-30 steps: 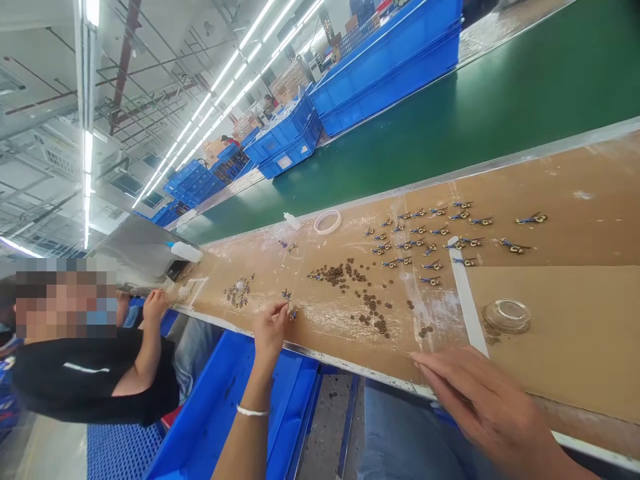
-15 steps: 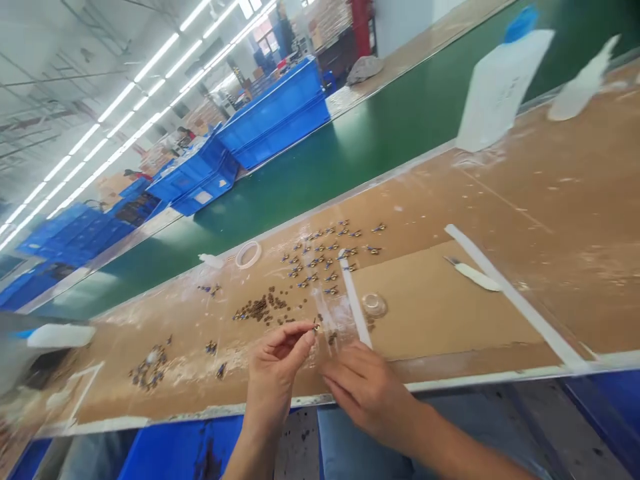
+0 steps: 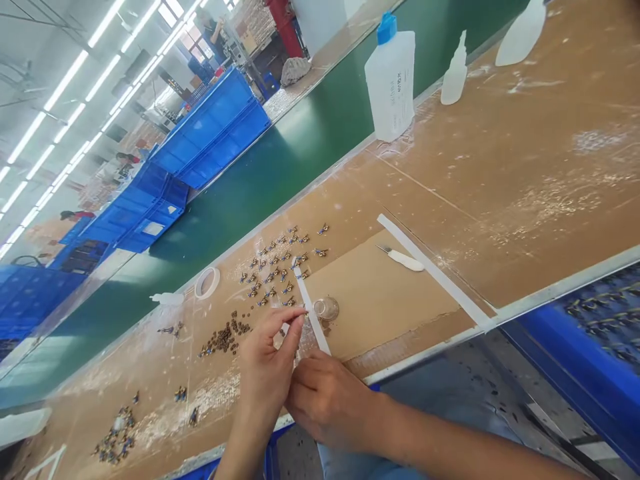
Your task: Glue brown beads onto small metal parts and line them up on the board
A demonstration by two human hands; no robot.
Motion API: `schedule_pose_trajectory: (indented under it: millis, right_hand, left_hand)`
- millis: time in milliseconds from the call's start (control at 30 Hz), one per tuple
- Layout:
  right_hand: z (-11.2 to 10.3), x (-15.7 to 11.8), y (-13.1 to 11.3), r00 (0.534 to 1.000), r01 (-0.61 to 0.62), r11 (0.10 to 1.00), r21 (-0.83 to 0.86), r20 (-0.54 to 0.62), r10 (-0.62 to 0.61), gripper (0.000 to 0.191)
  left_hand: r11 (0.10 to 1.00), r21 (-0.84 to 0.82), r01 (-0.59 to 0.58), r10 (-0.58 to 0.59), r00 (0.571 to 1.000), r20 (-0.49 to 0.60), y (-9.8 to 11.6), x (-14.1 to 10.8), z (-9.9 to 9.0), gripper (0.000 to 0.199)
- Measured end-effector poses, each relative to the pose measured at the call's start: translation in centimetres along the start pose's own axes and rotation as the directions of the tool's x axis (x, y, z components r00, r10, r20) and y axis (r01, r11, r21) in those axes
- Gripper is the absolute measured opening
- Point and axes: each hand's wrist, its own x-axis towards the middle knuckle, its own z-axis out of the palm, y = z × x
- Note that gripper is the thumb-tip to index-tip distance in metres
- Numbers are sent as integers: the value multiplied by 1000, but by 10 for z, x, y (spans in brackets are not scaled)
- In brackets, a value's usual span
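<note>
My left hand (image 3: 270,363) is raised over the bench, thumb and forefinger pinched on a small dark metal piece at their tips. Just below and to its right, my right hand (image 3: 333,400) is closed with its fingers curled under, near the bench's front edge; whatever it may hold is hidden. A small clear round dish (image 3: 327,309) stands right of the left fingertips. Beyond the hands, several little gold-and-blue parts (image 3: 274,273) are spread in loose rows. A heap of small brown pieces (image 3: 227,335) lies left of my left hand.
A white-handled knife (image 3: 406,260) lies on the cardboard sheet (image 3: 370,287). A blue-capped bottle (image 3: 393,83) and a dropper bottle (image 3: 454,73) stand at the back right. A tape roll (image 3: 207,283) rests by the green conveyor (image 3: 240,177). More parts (image 3: 117,433) are piled at left.
The view has swung to the right and tilted, so the bench items appear farther left. My right hand has come in closer beneath my left, which keeps its pinch.
</note>
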Motion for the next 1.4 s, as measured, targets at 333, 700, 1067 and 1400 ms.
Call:
schedule_pose_trajectory:
  millis: [333,700,1067,1400]
  right_hand:
    - [0,0,1,1000,8,1000,-8,-13,-8,13]
    - [2,0,2,999,4,1000,-11,-33,-5,14]
    - [-11,1,-2,995,-83,976,201,-41,93,19]
    - [-4,-5,-4,983,-160,962,221,-55,177,14]
  left_hand:
    - [872,354,-339,313,941,129,4,9,5,16]
    - [845,376,-381,351,925,148,11,13,7,17]
    - [969,204,142,-123,987,-105,-33,-42,-49,17]
    - [934,27,357,-342,912,-226,-76,-107,-45,17]
